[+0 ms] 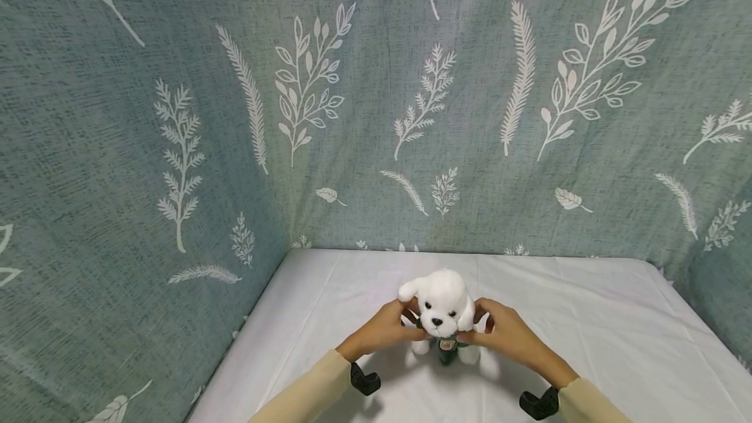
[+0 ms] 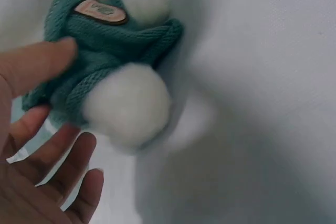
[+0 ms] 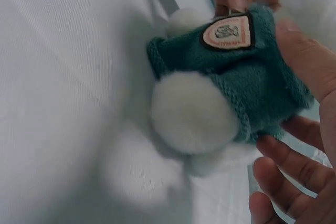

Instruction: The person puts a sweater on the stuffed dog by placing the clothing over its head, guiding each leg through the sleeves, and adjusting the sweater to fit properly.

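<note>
A white plush dog (image 1: 444, 296) with floppy ears and dark eyes faces the head camera, held at the white surface. Its green knitted sweater (image 3: 262, 77) has a pinkish patch (image 3: 229, 32) on the front. My left hand (image 1: 384, 326) grips the dog at the left of the picture, thumb on the sweater's front and fingers behind. From the other side my right hand (image 1: 506, 333) grips it the same way, below the ear. Round white paws (image 2: 131, 106) stick out of the sweater. Whether the paws touch the surface is hard to tell.
A white cloth (image 1: 346, 286) covers the table. Blue-green curtains (image 1: 364, 194) with white leaf prints stand behind it and along both sides. Black wrist mounts (image 1: 365, 380) sit at both cream sleeves (image 1: 311, 387).
</note>
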`<control>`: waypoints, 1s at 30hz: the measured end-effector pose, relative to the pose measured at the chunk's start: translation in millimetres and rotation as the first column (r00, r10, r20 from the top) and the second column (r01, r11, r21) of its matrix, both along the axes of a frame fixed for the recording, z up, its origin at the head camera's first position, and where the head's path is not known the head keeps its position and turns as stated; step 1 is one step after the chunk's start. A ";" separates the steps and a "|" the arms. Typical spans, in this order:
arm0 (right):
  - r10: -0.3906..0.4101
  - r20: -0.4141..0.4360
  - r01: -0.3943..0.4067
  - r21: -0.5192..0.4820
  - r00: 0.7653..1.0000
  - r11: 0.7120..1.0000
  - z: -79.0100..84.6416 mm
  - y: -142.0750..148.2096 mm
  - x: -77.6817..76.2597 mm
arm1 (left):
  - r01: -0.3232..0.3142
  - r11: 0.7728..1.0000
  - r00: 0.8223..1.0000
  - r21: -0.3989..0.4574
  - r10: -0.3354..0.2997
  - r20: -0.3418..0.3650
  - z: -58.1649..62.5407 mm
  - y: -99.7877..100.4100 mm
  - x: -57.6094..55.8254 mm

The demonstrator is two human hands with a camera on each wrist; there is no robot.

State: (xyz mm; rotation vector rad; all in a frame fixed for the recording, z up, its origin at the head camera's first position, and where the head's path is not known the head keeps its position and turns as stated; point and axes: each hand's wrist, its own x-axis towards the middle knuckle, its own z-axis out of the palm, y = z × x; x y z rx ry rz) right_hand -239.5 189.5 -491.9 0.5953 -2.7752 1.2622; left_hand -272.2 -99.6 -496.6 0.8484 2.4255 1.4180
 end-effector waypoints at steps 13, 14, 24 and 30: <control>0.051 0.019 -0.051 -0.023 0.999 0.998 -0.4 13.3 0.5 | -0.238 0.969 0.969 0.071 0.242 -0.048 30.4 -9.5 -11.6; 0.053 0.021 -0.052 -0.022 0.998 0.998 -0.5 13.9 0.5 | -0.246 0.966 0.966 0.084 0.252 -0.063 34.9 -8.8 -12.8; 0.086 -0.001 -0.086 0.005 0.996 0.996 -3.2 18.7 -1.0 | -0.242 0.969 0.900 0.039 0.239 -0.365 80.0 5.3 -17.5; 0.089 0.022 -0.089 0.008 0.996 0.996 -4.9 21.1 -2.0 | -0.251 0.957 0.842 -0.147 0.141 -0.520 99.3 23.8 -13.9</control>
